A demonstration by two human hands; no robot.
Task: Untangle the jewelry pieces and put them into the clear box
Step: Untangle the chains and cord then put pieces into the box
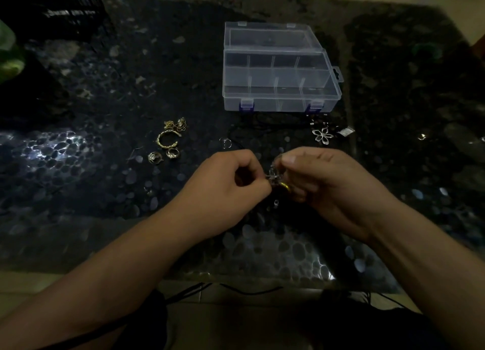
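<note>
My left hand (231, 181) and my right hand (322, 184) meet above the dark pebble-patterned table, both pinching a small tangle of silver jewelry with a gold ring (284, 186) in it. A small clasp (276, 202) dangles just below. The clear box (278, 68) stands open farther back, its divided compartments showing nothing inside. To the left lie a gold bangle (168, 139), a gold chain clump (176, 124) and two rings (164, 155). A silver flower pendant (322, 135) lies right of centre, in front of the box.
A thin silver ring (226, 142) lies ahead of my left hand. A small silver piece (346, 131) sits beside the flower pendant. A dark wire basket (60, 11) stands at the far left corner. Black cords (249, 290) hang off the near table edge.
</note>
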